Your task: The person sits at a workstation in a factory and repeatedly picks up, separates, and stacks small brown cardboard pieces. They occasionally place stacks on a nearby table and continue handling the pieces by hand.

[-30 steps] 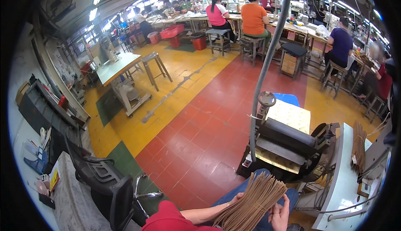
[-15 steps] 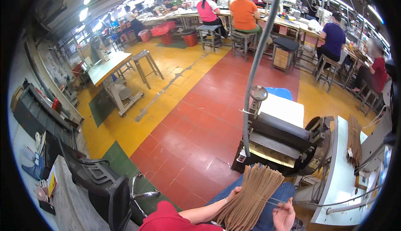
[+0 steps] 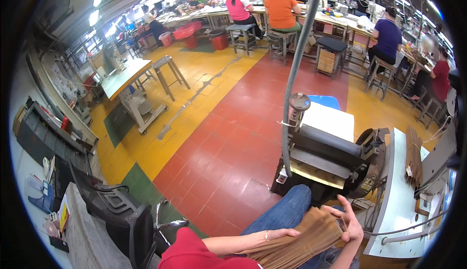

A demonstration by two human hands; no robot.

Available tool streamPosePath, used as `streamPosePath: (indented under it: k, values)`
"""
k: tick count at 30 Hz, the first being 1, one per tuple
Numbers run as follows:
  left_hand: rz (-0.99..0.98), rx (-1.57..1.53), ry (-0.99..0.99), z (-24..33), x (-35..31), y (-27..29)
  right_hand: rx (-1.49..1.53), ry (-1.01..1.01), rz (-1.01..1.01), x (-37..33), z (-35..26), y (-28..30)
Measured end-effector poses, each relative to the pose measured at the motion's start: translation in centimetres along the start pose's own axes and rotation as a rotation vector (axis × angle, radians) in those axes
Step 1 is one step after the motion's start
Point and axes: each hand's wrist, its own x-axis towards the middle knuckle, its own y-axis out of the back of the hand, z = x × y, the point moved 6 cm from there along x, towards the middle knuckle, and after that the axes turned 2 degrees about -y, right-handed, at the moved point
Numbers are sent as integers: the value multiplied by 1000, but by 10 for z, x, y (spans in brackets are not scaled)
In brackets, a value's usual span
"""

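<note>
A thick bundle of long, thin brown strips (image 3: 304, 237) lies slanted across my lap, over my blue jeans. A thin tie crosses it near its right end. My left hand (image 3: 283, 233) is closed round the bundle from the left side, thumb on top. At the right end of the bundle, my right hand (image 3: 349, 224) has curled fingers against the strips, with one finger raised. Whether the thin tie is caught on those fingers is too small to make out.
A roller machine (image 3: 326, 155) with a handwheel stands just ahead, a grey flexible hose (image 3: 293, 89) hanging before it. To the right, a pale table (image 3: 394, 210) bears another brown bundle (image 3: 413, 157). A black chair (image 3: 121, 225) is at left. Several people sit at far workbenches.
The bundle has tipped from nearly upright to a flatter slant. My right hand has moved up from the stretched tie to the bundle's end; my left hand has shifted slightly right.
</note>
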Motion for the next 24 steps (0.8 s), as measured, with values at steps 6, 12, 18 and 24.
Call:
streamPosePath:
  k: [6,12,18,24]
  values:
    - [56,50,-4,3,13,-8,-634,-135,-692,55,-41,-57]
    - [132,84,-19,4,17,-6,-1036,-144,-853,67,-20,-122]
    - [166,-19,29,6,-5,5,-424,-473,-564,12,4,-105]
    - [-103,-377,116,31,-41,-2,-730,-469,169,-48,7,-39]
